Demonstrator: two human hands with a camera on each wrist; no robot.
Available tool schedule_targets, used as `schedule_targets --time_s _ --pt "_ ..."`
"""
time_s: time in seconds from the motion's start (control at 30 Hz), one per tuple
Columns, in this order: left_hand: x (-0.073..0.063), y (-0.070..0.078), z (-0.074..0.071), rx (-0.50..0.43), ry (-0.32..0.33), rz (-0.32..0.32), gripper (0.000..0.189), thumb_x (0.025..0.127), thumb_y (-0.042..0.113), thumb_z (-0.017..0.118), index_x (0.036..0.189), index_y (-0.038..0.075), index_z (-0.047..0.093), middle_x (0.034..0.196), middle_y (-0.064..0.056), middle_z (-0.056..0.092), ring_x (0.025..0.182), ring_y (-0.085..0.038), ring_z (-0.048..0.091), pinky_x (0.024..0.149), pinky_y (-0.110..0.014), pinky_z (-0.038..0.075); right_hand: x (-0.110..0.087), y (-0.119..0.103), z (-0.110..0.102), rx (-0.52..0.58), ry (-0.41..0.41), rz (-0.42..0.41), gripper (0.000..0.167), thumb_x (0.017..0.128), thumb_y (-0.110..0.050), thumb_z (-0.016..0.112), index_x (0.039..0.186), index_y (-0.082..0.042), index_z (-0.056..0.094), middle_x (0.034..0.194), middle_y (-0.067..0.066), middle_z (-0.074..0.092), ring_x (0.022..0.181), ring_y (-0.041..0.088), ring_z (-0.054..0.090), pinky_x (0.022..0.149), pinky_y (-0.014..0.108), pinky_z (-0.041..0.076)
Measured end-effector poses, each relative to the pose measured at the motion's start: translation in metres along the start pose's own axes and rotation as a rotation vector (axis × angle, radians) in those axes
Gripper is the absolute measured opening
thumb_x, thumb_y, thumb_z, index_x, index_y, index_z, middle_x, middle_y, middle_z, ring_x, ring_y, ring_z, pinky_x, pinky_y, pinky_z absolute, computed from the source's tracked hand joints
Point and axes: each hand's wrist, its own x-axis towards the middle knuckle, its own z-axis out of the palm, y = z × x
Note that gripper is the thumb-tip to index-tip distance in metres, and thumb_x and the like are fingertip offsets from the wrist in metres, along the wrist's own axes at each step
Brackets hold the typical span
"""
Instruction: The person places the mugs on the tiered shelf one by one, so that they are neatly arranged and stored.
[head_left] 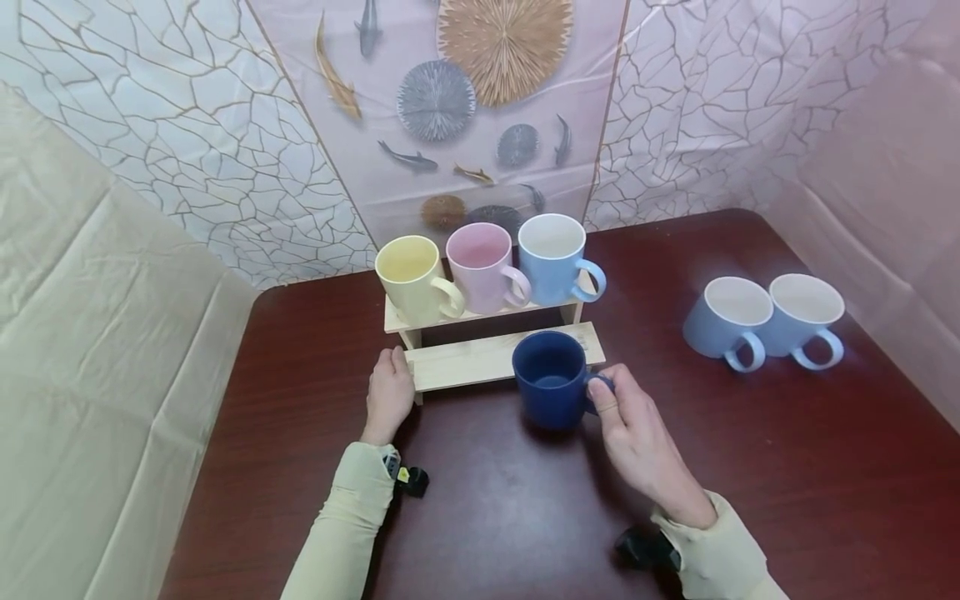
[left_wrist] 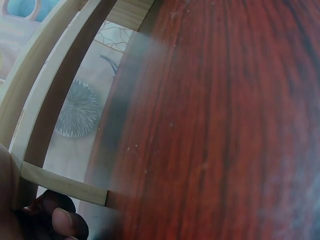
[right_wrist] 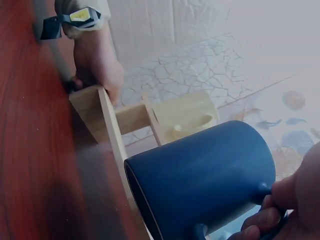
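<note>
My right hand (head_left: 641,429) pinches the handle of a dark blue mug (head_left: 551,400), which is upright in front of the lower shelf of a two-tier wooden rack (head_left: 465,364). In the right wrist view the mug (right_wrist: 200,175) fills the middle, with thumb and fingers around its handle. At the rack's left end, my left hand (head_left: 389,396) grips the lower shelf. The left wrist view shows its fingertips (left_wrist: 62,220) curled by the wooden end piece (left_wrist: 65,185). On the upper shelf stand a yellow mug (head_left: 414,287), a pink mug (head_left: 486,271) and a light blue mug (head_left: 553,262).
Two more light blue mugs (head_left: 723,321) stand side by side on the dark red-brown table (head_left: 480,517), over to the right. Behind the rack hangs a patterned cloth (head_left: 300,158), with plain cloth at both sides.
</note>
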Motion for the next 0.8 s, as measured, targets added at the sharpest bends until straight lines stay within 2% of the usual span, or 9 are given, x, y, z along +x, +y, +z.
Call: schedule_targets --time_s 0.3,0.53,0.8 --pt "0.000 0.001 -0.001 -0.001 0.000 -0.001 0.040 0.105 0.035 0.029 0.090 0.006 0.051 0.087 -0.019 0.057 0.093 -0.039 0.059 0.074 -0.052 0.044 0.003 0.001 0.010 0.050 -0.037 0.051 0.023 0.105 -0.031 0.041 0.096 -0.011 0.049 0.080 0.004 0.045 0.076 0.018 0.046 0.066 0.029 0.037" --pt "0.000 0.001 -0.001 -0.005 0.002 -0.003 0.043 0.105 0.037 0.027 0.093 0.005 0.052 0.091 -0.019 0.059 0.096 -0.038 0.060 0.076 -0.052 0.044 0.006 -0.005 0.020 0.106 -0.045 0.016 0.023 0.105 -0.027 0.043 0.094 -0.008 0.050 0.074 0.003 0.046 0.069 0.017 0.046 0.063 0.029 0.037" --pt "0.000 0.001 -0.002 0.003 -0.002 0.006 0.042 0.106 0.035 0.028 0.093 0.004 0.054 0.095 -0.021 0.060 0.096 -0.040 0.060 0.077 -0.055 0.044 0.016 -0.017 0.042 0.198 -0.033 -0.030 0.023 0.105 -0.023 0.044 0.095 -0.004 0.051 0.077 0.003 0.044 0.074 0.018 0.045 0.068 0.029 0.037"
